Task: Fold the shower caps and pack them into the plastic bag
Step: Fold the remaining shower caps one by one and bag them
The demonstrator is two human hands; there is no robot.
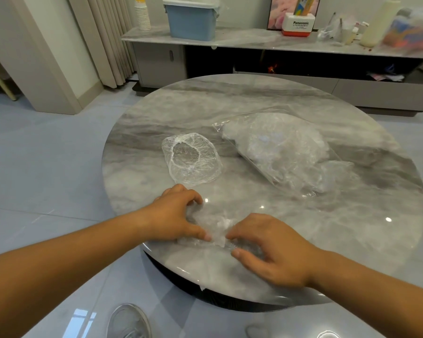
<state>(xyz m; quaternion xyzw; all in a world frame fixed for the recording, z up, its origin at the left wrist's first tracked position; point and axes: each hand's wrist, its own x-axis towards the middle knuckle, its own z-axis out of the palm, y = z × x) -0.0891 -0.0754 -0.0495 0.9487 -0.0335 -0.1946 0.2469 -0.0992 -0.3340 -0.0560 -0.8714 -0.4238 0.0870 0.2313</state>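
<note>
Glossy grey marble table (352,240); thin, crinkled clear-plastic shower cap (192,159) and plastic bag (286,152).

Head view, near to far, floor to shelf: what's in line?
Grey shoe → crumpled shower cap, held by left hand and right hand → open shower cap → blue bin. Plastic bag skipped: same depth as open cap.

The bare left forearm (71,259) comes in from the near left and the bare right forearm (376,289) from the near right, both angled toward the middle. The left hand (178,215) lies palm down with its fingers curled, its thumb stretched right and pressing on the shower cap (217,226). The right hand (274,250), nearer and to the right, is palm down with fingers bent inward, pinching the same cap between thumb and forefinger; the 2 hands sit close together but apart
</note>
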